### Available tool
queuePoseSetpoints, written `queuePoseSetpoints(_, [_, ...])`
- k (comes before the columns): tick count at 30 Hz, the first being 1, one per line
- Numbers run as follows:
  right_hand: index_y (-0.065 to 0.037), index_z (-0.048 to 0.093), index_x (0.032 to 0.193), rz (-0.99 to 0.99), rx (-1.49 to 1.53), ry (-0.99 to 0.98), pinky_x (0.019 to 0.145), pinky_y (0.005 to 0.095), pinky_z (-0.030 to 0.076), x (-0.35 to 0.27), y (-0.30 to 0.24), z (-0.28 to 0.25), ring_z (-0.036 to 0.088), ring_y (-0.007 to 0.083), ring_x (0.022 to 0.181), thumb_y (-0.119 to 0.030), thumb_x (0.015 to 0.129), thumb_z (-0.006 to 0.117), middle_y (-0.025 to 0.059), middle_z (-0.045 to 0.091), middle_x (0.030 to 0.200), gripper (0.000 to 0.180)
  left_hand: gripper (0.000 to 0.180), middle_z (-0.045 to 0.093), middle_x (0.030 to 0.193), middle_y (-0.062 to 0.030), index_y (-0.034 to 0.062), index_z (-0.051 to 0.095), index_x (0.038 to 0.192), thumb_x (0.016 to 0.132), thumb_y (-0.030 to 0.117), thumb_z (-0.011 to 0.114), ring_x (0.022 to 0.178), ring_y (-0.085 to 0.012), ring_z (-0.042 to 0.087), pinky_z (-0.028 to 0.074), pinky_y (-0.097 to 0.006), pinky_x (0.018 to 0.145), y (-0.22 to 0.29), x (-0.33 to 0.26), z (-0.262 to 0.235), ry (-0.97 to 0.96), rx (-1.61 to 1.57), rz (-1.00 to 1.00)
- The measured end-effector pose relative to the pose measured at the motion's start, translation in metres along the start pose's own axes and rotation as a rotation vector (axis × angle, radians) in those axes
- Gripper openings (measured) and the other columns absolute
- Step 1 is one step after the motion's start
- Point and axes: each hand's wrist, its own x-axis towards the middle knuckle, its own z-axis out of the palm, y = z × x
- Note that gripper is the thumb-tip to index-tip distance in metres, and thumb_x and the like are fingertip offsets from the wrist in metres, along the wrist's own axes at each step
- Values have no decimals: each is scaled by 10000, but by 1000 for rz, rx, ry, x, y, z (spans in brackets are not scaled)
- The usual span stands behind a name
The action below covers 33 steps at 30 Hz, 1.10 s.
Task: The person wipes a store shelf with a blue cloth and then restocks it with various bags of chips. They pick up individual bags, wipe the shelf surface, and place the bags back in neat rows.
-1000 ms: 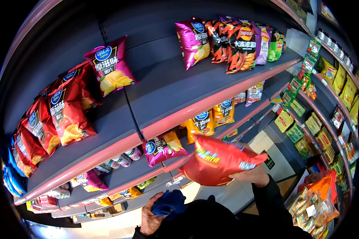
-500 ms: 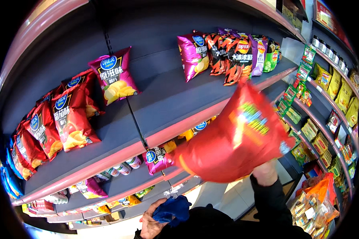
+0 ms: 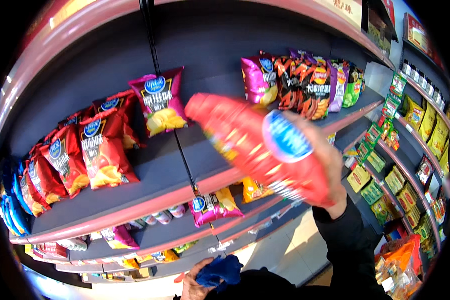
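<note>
My right hand (image 3: 329, 161) grips a large red chip bag (image 3: 257, 145) and holds it up in front of the top shelf (image 3: 150, 192), its top end pointing left toward a magenta chip bag (image 3: 160, 100) that leans on the back wall. The red bag is blurred by motion. Low at the frame's bottom, my left hand (image 3: 195, 282) is closed on a crumpled blue cloth (image 3: 219, 271).
Red chip bags (image 3: 92, 150) stand at the shelf's left, with blue ones (image 3: 10, 210) beyond. Magenta, orange-black and green bags (image 3: 305, 82) fill the shelf's right end. Lower shelves hold more bags (image 3: 212, 206). Another rack of small packets (image 3: 410, 150) runs along the right.
My right hand has raised the red bag from the lower shelves' height to the top shelf and swung it leftward. My left hand has stayed low with the blue cloth.
</note>
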Motion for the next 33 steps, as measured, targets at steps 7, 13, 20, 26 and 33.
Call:
queuePoseSetpoints(7, [-164,562,1371,-328,-335,-329,1062,482,509,31,30,38,559,332,1311,-182,742,880,109,568,1426,705,994,540,1460,-198,-14,407,1524,943,792,420,1313,-304,564,502,-418,1068,-3,-1,5,56,-119,3])
queuePoseSetpoints(13, [-223,533,1444,-253,-358,-470,1132,474,467,27,58,47,492,316,1383,-120,791,820,86,512,1494,720,886,413,1584,-185,40,360,1568,989,704,458,1435,-336,457,463,-489,1129,-11,-7,6,22,-409,-43])
queuePoseSetpoints(20, [-95,582,1412,42,-109,-475,1075,447,478,26,64,26,549,356,1318,-121,925,702,166,545,1453,502,899,390,1596,-213,24,321,1581,998,697,443,1457,-347,429,417,-492,1172,-17,-3,2,-24,-224,-29])
queuePoseSetpoints(26, [0,486,1481,511,22,-448,1111,441,449,42,55,23,544,383,1346,-528,924,707,256,543,1461,799,998,397,1590,-222,-8,316,1575,940,732,524,1436,-339,457,432,-485,1160,0,6,-4,-52,-266,-117])
queuePoseSetpoints(33, [-20,409,1520,508,2,-568,1187,441,376,39,48,46,452,368,1427,-375,816,812,238,446,1534,886,1003,437,1564,-228,-32,325,1564,915,671,628,1389,-334,515,470,-476,1129,-15,4,-19,-10,-518,-125])
